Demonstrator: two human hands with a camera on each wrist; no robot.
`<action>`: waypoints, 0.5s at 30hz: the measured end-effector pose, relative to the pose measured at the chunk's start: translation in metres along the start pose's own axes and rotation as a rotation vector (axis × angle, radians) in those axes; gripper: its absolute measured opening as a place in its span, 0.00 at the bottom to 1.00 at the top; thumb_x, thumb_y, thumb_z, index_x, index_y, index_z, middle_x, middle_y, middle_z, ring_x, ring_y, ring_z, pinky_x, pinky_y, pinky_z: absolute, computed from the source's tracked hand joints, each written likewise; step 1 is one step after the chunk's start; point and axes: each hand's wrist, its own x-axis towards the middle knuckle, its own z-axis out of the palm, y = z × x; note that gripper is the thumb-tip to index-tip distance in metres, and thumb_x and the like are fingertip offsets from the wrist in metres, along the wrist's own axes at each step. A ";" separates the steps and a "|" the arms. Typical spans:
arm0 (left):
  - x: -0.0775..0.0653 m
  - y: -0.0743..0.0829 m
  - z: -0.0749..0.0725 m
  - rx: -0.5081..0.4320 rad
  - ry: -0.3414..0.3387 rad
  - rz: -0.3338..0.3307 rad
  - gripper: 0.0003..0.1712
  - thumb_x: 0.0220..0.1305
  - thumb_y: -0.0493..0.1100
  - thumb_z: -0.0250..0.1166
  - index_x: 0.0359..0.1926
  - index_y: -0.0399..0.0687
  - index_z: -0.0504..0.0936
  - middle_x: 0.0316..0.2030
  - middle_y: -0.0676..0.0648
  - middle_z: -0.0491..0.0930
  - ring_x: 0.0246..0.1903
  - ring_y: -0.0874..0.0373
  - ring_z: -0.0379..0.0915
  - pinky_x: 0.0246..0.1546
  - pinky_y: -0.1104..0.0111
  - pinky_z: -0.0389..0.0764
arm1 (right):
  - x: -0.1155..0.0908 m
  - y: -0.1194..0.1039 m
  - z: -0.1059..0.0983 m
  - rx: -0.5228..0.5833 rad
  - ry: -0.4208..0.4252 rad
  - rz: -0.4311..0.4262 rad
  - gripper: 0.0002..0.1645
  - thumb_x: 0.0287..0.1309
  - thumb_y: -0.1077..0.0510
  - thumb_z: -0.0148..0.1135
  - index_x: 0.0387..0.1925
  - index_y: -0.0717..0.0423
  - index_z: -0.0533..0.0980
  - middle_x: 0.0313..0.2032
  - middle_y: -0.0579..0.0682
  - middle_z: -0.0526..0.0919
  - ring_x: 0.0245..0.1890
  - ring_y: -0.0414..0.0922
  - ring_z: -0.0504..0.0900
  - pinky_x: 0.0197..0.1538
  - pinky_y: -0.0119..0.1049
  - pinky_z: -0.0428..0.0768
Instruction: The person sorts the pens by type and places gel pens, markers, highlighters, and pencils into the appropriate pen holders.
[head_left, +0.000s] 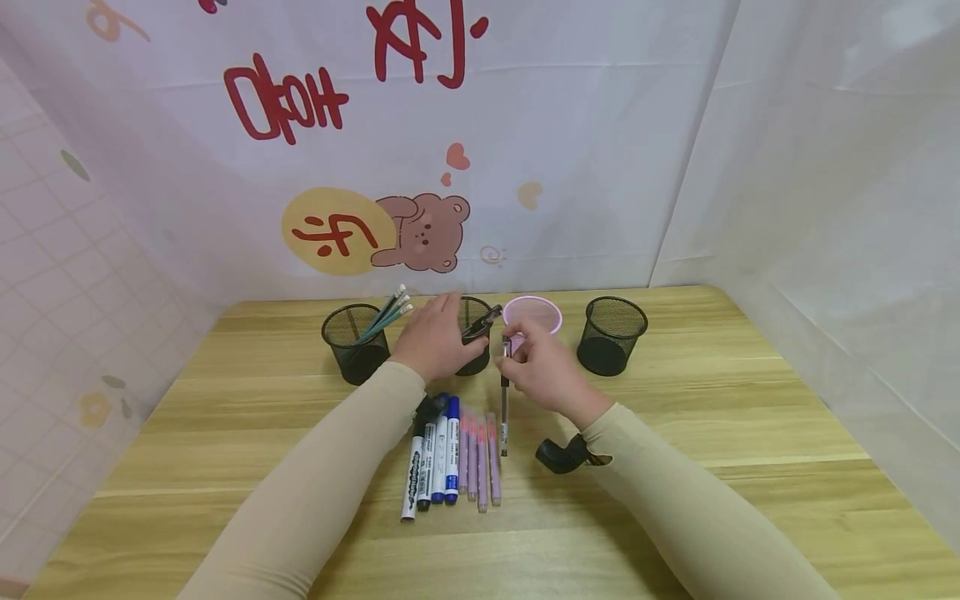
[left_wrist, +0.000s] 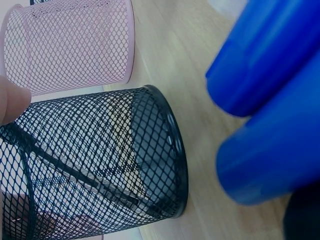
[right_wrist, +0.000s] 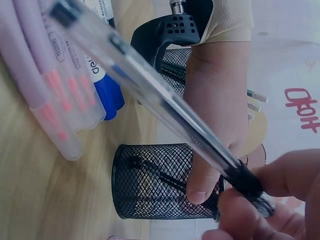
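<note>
My left hand (head_left: 432, 340) holds a black mesh pen cup (head_left: 474, 362), its thumb lying against the side in the right wrist view. A dark pen (head_left: 483, 322) leans inside this cup, and its shaft shows through the mesh in the left wrist view. To the right, my right hand (head_left: 546, 368) pinches a clear gel pen (head_left: 504, 412) near its black-gripped end. The gel pen (right_wrist: 165, 107) is off the table, its other end pointing toward the table's front in the head view. My left fingers behind the cup are mostly hidden.
White markers with blue caps (head_left: 452, 454) and black-and-white markers (head_left: 413, 479) lie beside several lilac pens (head_left: 482, 475). A pink mesh cup (head_left: 534, 300) stands behind my right hand. One black cup (head_left: 612, 335) is at right; another (head_left: 348, 342) at left holds pencils (head_left: 390, 317).
</note>
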 end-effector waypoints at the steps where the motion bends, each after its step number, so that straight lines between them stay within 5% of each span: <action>1: 0.000 0.000 0.000 -0.003 0.000 0.001 0.56 0.67 0.70 0.63 0.82 0.42 0.56 0.80 0.40 0.61 0.80 0.45 0.57 0.80 0.48 0.60 | 0.000 0.000 0.000 0.013 0.015 -0.004 0.18 0.67 0.60 0.66 0.54 0.57 0.71 0.23 0.48 0.81 0.20 0.40 0.75 0.25 0.33 0.72; 15: 0.000 0.000 0.001 -0.003 0.007 0.001 0.56 0.67 0.70 0.64 0.81 0.41 0.57 0.79 0.39 0.62 0.79 0.44 0.57 0.80 0.47 0.60 | 0.001 0.001 -0.002 0.156 0.239 -0.046 0.23 0.71 0.58 0.64 0.62 0.56 0.69 0.25 0.53 0.82 0.21 0.43 0.79 0.24 0.35 0.75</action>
